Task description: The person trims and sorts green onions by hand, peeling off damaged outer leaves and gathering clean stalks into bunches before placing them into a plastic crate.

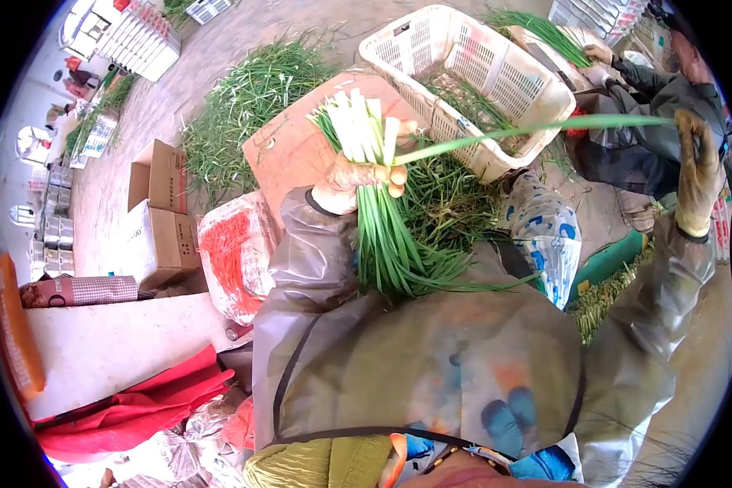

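A bunch of green leafy stalks (386, 236) with white ends up is held by my left hand (350, 180), its gloved fingers wrapped round the stalks below the white part. Out to the right, my right hand (698, 175), also gloved, is raised and pinches the tip of one long green leaf (537, 128). That leaf stretches across from the bunch, over the white crate. Behind the bunch lies a reddish-brown board (289, 159). Loose green leaves (447, 199) are heaped just beyond my lap.
A white plastic crate (504, 69) holds some leaves. Left of it are a green pile (256, 102), cardboard boxes (159, 244) and a bag of red ties (234, 252). A co-worker (655, 114) at the upper right handles green stalks. A green tray (606, 264) holds cuttings.
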Motion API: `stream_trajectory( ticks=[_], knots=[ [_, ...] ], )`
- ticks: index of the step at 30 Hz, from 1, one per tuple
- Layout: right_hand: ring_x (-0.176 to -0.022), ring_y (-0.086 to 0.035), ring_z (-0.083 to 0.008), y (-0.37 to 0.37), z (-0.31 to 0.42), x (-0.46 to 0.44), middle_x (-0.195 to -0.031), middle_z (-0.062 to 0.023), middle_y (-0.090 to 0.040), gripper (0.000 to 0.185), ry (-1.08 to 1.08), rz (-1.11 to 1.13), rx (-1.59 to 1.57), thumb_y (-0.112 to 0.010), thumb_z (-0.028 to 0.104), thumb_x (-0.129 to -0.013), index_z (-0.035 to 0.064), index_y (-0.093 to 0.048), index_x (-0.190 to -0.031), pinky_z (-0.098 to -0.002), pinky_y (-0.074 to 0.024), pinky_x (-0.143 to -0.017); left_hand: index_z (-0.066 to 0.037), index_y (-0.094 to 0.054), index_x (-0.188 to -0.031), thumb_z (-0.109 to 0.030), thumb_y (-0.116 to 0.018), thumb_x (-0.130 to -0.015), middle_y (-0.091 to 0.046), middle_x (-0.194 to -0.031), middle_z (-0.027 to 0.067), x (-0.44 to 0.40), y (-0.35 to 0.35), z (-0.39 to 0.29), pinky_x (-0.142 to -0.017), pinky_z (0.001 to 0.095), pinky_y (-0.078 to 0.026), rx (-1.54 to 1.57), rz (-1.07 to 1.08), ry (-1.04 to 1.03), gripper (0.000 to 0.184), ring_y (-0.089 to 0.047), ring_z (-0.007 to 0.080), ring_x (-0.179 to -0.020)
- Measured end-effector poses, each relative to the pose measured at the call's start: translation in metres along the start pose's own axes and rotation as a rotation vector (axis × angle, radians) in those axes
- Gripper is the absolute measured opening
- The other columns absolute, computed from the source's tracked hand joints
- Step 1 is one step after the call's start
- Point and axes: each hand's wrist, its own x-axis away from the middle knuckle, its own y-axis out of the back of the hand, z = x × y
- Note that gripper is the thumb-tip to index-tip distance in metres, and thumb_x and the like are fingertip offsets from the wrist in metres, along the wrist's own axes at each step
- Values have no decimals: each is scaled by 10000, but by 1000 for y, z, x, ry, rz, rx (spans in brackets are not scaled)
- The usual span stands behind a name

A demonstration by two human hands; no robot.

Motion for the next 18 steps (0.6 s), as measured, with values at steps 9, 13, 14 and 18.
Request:
stream_trajectory(
  ticks=[9,13,14,18],
  knots=[
    [-851,-547,-115,-50,-80,106,-918,-43,-606,96,-365,-164,-219,-560,37,-853,6,-568,-943,-238,-429,-824,45,-402,-1231,-117,-727,-646,-568,-758,92,14,17,0,-647,335,-469,-66,-97,-73,689,-566,207,-684],
    [-829,-589,-177,-77,-61,111,-888,-55,-629,126,-577,130,229,-602,121,-819,72,-585,-934,-270,-448,-780,37,-511,-1115,-126,-722,-661,-565,-752,74,10,11,-12,-670,335,-468,-49,-61,-161,527,-565,202,-706],
    [-856,-601,-222,-83,-55,110,-907,-72,-634,163,-656,237,363,-618,122,-793,76,-590,-948,-290,-452,-791,37,-511,-1115,-126,-722,-661,-565,-752,74,8,4,-17,-670,335,-468,-50,-58,-170,527,-565,202,-706],
    [-928,-583,-266,-107,-59,123,-1018,-127,-594,357,-506,343,360,-645,105,-695,119,-596,-1049,-341,-456,-804,-7,-576,-920,-129,-735,-650,-576,-764,65,-12,-40,-34,-657,343,-463,-175,-55,-378,336,-564,211,-710]
  ],
)
